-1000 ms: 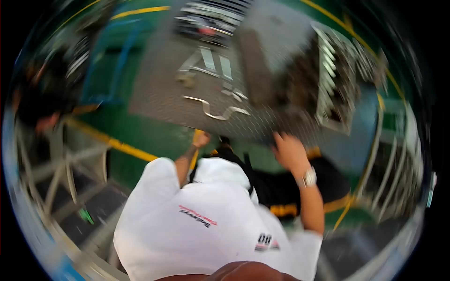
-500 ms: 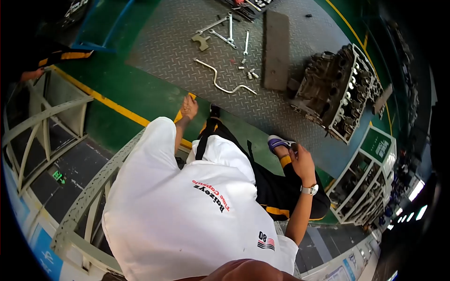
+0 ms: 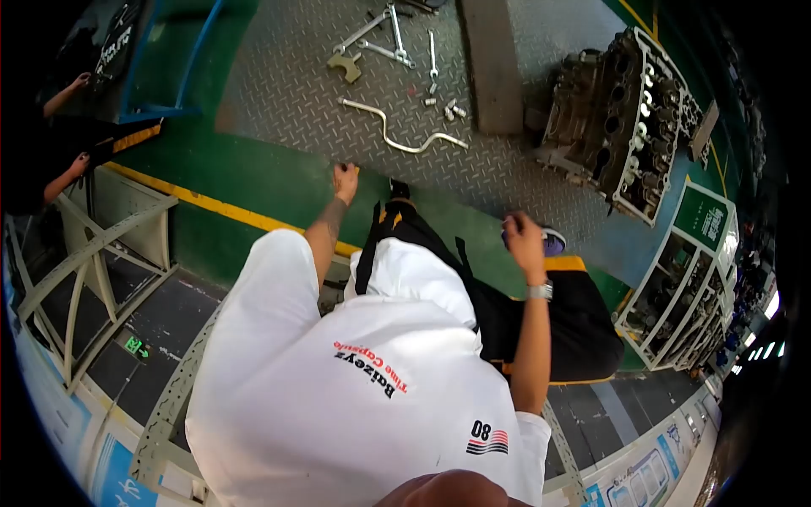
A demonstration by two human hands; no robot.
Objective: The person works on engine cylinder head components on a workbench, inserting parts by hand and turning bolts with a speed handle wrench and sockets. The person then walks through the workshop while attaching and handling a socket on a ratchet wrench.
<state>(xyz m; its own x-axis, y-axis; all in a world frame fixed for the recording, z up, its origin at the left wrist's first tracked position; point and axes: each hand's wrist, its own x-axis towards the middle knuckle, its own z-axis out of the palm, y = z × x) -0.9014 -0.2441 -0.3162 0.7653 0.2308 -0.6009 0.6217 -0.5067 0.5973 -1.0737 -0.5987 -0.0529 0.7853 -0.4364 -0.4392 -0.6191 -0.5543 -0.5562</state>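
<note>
My left hand (image 3: 345, 182) is loosely closed beside the near edge of the metal plate table (image 3: 279, 93), with nothing visible in it. My right hand (image 3: 525, 241) hangs in front of the table, its fingers bent but apart and holding nothing visible. Beyond my left hand lies a bent metal rod (image 3: 389, 135). Several wrenches (image 3: 395, 34), a notched metal piece (image 3: 345, 66) and small sockets (image 3: 454, 110) rest farther back. To the right stands an engine block (image 3: 612, 127).
A brown board (image 3: 492, 72) lies across the table. At the right is a white rack (image 3: 676, 304) of parts with a green sign (image 3: 703, 218). A co-worker's hands (image 3: 78, 165) show at the far left near metal framing (image 3: 93, 245). A shoe (image 3: 553, 242) is beside my right hand.
The view has steadied and shifted, so the table items sit higher than half a second ago. My right hand has moved slightly left and up in the picture.
</note>
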